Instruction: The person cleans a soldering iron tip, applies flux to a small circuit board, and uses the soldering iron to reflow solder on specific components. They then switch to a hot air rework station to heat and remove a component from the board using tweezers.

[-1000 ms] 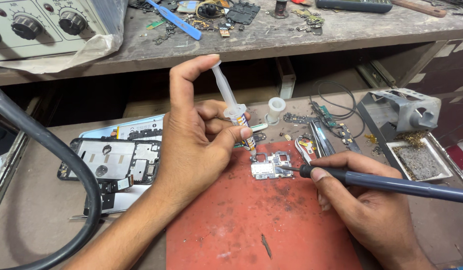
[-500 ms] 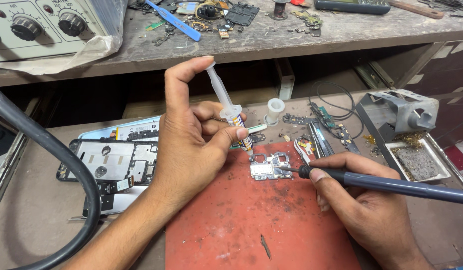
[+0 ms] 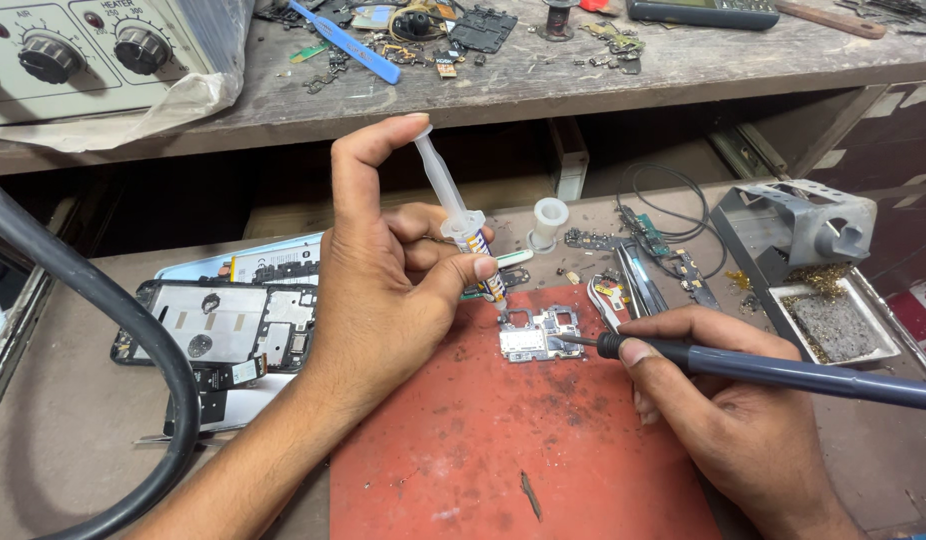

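Left hand (image 3: 383,290): bare, no glove, no ring to be seen.
Left forearm (image 3: 243,475): bare up to the picture's edge, no sleeve, no watch or band.
Right hand (image 3: 728,410): bare, no glove, short nails.
Right wrist (image 3: 798,505): bare where it leaves the picture, no sleeve.

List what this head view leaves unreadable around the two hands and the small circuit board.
- Soldering iron: its rear end is cut off by the right edge.
- Syringe: whether paste leaves its tip is too small to tell.
- Left hand: its palm-side grip is hidden by its own back.
- Circuit board: components too small to identify.
- Right hand: wrist cut by the bottom edge.
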